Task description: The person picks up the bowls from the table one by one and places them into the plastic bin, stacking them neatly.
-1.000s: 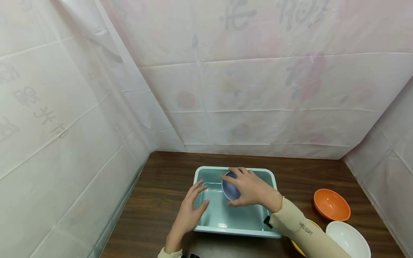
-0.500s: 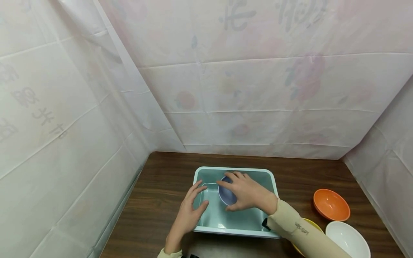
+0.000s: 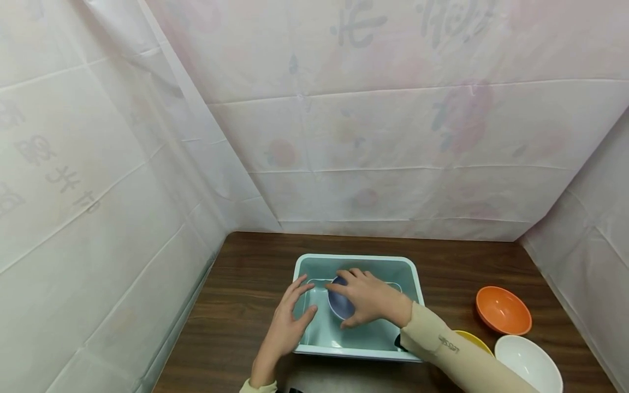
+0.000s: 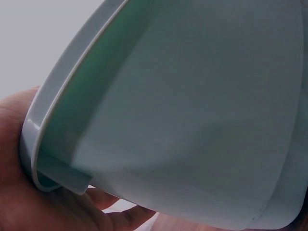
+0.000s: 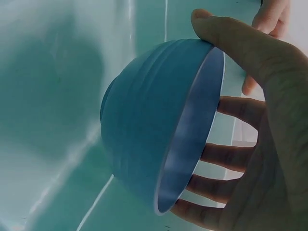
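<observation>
My right hand (image 3: 372, 299) holds a blue bowl (image 3: 339, 304) by its rim, inside a pale green plastic basin (image 3: 354, 257). The right wrist view has the bowl (image 5: 144, 120) tilted well onto its side, thumb at one end of the rim and several fingers along the rim's other side. My left hand (image 3: 286, 325) is at the basin's left side, fingers spread and thumb apart, reaching over the rim in the head view. In the left wrist view the basin's outer wall (image 4: 192, 106) fills most of the picture, with the hand by the rim's corner.
On the right of the dark wooden table (image 3: 250, 273) stand an orange bowl (image 3: 503, 310) and a white bowl (image 3: 529, 363). A yellow bowl (image 3: 474, 341) is partly hidden by the right sleeve. Pale printed sheets (image 3: 393, 136) hang behind and at both sides.
My right hand and the blue bowl have moved left and toward the near side within the basin. The left hand has stayed in place.
</observation>
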Motion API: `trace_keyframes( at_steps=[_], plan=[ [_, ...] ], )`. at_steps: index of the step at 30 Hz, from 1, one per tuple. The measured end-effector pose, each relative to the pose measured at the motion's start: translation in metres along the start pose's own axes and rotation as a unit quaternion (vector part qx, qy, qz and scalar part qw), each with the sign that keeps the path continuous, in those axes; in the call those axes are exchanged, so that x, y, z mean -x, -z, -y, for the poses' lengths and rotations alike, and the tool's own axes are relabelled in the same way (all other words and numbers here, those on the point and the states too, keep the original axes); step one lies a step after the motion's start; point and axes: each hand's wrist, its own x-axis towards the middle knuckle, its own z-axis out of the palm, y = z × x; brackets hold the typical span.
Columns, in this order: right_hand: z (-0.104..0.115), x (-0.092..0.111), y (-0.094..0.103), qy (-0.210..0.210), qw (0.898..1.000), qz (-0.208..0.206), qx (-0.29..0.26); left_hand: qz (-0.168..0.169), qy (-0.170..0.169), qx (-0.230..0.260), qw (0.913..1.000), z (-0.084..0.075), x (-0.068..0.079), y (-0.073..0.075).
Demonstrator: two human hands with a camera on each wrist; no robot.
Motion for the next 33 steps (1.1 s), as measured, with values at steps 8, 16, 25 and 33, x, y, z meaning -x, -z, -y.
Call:
trace_keyframes(
  at_steps=[8,16,25,33],
  plan=[
    [0.002,-0.008,-0.007,0.006,0.999,0.037,0.013,-0.002,0.0,-0.001,1.0,0.001,0.0,0.001],
    [0.006,-0.013,-0.012,-0.003,0.997,0.076,0.031,-0.003,-0.002,0.003,1.0,-0.001,0.001,0.001],
    [0.005,-0.013,-0.017,-0.004,0.995,0.087,0.043,0.0,0.001,0.006,1.0,-0.001,0.0,0.001],
    [0.006,-0.014,-0.021,0.001,0.993,0.099,0.059,0.0,-0.002,0.007,1.0,-0.001,-0.001,0.0]
  ],
)
